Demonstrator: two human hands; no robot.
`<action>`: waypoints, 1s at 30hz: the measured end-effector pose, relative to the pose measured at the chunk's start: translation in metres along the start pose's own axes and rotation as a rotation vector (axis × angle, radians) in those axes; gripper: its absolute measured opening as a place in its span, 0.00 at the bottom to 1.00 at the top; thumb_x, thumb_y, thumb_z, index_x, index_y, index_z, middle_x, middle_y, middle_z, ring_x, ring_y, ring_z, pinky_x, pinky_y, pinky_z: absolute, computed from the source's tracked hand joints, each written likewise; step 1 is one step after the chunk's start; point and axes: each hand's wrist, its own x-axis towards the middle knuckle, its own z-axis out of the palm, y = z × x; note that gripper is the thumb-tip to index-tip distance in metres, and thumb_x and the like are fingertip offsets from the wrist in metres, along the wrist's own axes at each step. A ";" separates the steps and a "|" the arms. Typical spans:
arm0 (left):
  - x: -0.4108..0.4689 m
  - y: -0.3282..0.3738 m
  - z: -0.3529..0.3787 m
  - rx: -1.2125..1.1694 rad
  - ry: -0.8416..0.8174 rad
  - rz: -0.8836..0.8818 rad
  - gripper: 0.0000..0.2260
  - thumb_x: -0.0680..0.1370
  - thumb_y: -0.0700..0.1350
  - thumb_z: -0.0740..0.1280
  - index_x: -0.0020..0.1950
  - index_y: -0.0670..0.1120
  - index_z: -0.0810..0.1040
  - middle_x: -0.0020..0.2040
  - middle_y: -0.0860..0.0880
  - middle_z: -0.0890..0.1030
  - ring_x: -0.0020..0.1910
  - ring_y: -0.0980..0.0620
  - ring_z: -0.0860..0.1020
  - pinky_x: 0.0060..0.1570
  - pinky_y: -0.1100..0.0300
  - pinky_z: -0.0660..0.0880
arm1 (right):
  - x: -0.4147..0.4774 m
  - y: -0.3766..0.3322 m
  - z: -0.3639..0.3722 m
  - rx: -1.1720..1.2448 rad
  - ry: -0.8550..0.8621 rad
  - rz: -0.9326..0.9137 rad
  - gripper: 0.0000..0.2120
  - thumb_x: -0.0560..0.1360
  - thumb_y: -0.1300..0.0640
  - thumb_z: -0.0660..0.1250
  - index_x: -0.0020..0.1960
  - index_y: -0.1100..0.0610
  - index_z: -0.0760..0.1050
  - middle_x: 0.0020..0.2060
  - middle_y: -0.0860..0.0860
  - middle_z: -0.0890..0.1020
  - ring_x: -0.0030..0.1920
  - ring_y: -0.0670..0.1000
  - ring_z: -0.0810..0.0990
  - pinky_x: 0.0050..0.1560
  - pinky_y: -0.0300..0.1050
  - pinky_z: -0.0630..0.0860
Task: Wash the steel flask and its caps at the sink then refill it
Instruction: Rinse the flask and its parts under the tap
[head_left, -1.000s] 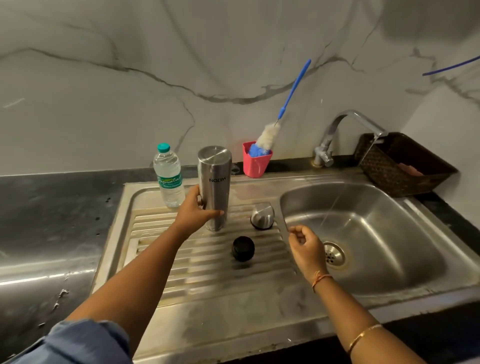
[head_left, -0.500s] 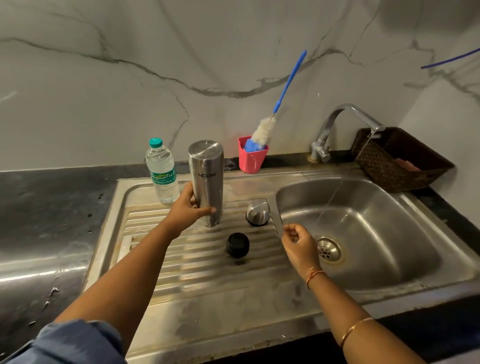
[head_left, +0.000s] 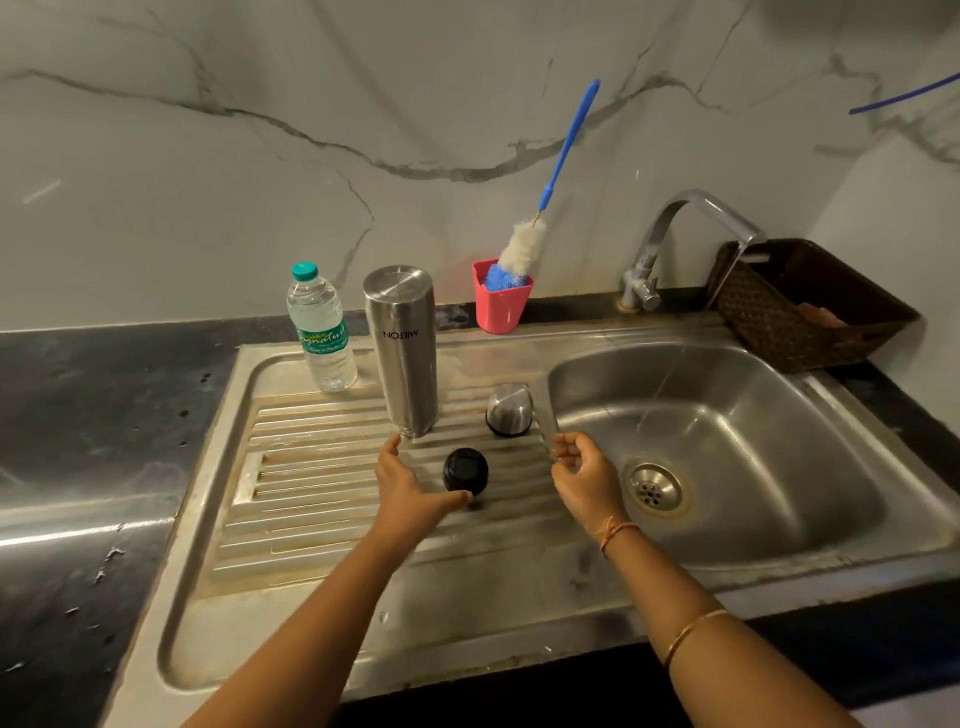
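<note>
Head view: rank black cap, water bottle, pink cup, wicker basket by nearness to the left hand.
1. black cap, just right of the left hand.
2. water bottle, back left.
3. pink cup, back centre.
4. wicker basket, far right corner.

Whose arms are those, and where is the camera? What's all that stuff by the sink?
Those arms belong to a person, not a robot. The camera sits on their head, so you look down just as they do. Their left hand is open beside the black cap. Their right hand has curled fingers, with no grip on anything I can see. On the ridged draining board stand the steel flask, turned upside down, a steel cap and a water bottle. Behind them a pink cup holds a brush. The tap runs water into the sink.
</note>
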 end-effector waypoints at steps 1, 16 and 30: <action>-0.002 0.001 0.005 0.022 0.040 0.012 0.48 0.64 0.41 0.80 0.74 0.43 0.53 0.72 0.43 0.58 0.71 0.43 0.60 0.71 0.50 0.61 | 0.001 0.000 -0.001 0.007 -0.008 -0.005 0.13 0.73 0.70 0.61 0.54 0.58 0.74 0.47 0.52 0.78 0.46 0.48 0.75 0.38 0.25 0.71; -0.031 0.055 0.109 0.174 0.297 0.144 0.23 0.63 0.42 0.80 0.52 0.49 0.75 0.47 0.53 0.77 0.47 0.52 0.77 0.46 0.57 0.74 | 0.047 0.023 -0.070 0.079 -0.343 -0.098 0.12 0.73 0.68 0.61 0.49 0.54 0.76 0.41 0.48 0.78 0.43 0.46 0.76 0.44 0.29 0.73; 0.026 0.161 0.299 0.031 0.108 0.181 0.28 0.72 0.42 0.74 0.70 0.45 0.70 0.63 0.47 0.77 0.62 0.51 0.75 0.58 0.65 0.69 | 0.156 0.054 -0.205 0.700 -0.462 0.440 0.11 0.75 0.57 0.67 0.56 0.60 0.74 0.43 0.56 0.80 0.42 0.52 0.80 0.44 0.46 0.80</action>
